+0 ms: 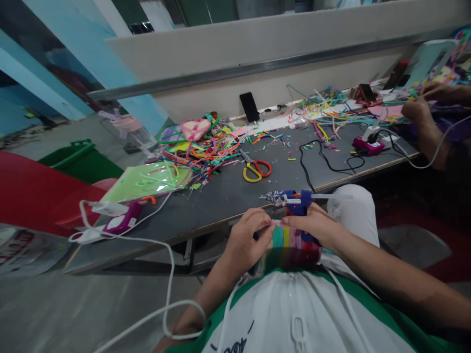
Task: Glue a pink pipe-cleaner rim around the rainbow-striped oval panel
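Observation:
A fuzzy piece with rainbow stripes (pixel 290 245) rests on my lap, close against my body. My left hand (pixel 248 240) is closed at its upper left edge, pinching a thin pink pipe cleaner (pixel 276 223) between thumb and fingers. My right hand (pixel 318 223) is wrapped around the handle of a blue glue gun (pixel 296 198), and its thumb reaches the same edge from the right. The glue gun's nozzle points left, and a clear glue stick (pixel 331 196) sticks out of its back. Part of the handle is hidden behind my right hand.
Scissors with red and yellow handles (pixel 256 169) lie on the grey table (pixel 224 196). Pipe cleaners (pixel 213 152) are heaped at left. A phone (pixel 249 107) leans on the wall. White cable (pixel 171 264) loops at left; black cable (pixel 324 157) at right. Another person's hands (pixel 423 105) work far right.

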`<state>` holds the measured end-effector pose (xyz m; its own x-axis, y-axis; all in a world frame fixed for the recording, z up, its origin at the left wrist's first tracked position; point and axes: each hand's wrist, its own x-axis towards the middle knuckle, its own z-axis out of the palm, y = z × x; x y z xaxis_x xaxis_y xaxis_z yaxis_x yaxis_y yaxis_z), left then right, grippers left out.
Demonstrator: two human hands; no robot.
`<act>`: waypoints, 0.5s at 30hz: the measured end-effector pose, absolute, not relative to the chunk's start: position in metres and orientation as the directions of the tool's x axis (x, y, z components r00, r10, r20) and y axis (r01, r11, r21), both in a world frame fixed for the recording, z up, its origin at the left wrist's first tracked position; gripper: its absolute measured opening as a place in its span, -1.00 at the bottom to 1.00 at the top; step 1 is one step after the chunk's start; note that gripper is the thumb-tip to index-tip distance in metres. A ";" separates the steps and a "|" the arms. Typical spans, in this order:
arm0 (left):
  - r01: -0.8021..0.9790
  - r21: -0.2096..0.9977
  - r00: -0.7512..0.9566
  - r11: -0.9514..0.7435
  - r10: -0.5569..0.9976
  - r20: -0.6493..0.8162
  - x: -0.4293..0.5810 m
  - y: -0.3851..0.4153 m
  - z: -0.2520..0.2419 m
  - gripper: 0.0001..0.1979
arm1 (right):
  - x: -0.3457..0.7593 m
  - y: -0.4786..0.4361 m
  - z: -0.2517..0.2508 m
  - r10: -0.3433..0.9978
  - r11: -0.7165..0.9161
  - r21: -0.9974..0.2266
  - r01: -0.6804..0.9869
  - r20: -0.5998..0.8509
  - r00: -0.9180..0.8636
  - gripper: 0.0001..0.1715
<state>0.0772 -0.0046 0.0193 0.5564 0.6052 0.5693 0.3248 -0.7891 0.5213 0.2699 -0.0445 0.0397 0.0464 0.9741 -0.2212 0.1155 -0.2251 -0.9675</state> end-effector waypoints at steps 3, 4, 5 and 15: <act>0.327 0.531 0.549 -0.782 0.614 0.567 0.078 -0.004 0.019 -0.93 | 0.271 -0.045 0.037 0.964 -0.267 -0.954 0.138 -0.264 0.036 -0.77; 0.325 0.531 0.548 -0.782 0.614 0.568 0.078 -0.004 0.019 -0.93 | 0.271 -0.044 0.035 0.963 -0.271 -0.951 0.148 -0.269 0.032 -0.78; 0.323 0.532 0.547 -0.783 0.613 0.571 0.079 -0.004 0.019 -0.93 | 0.271 -0.044 0.034 0.963 -0.268 -0.951 0.156 -0.266 0.031 -0.79; 0.314 0.545 0.555 -0.777 0.616 0.559 0.078 -0.002 0.018 -0.94 | 0.271 -0.040 0.034 0.954 -0.297 -0.941 0.161 -0.287 0.081 -0.83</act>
<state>0.0783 -0.0025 0.0175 0.5549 0.6160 0.5592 0.3137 -0.7775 0.5451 0.2707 -0.0402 0.0336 0.0807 0.9544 -0.2874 0.1605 -0.2970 -0.9413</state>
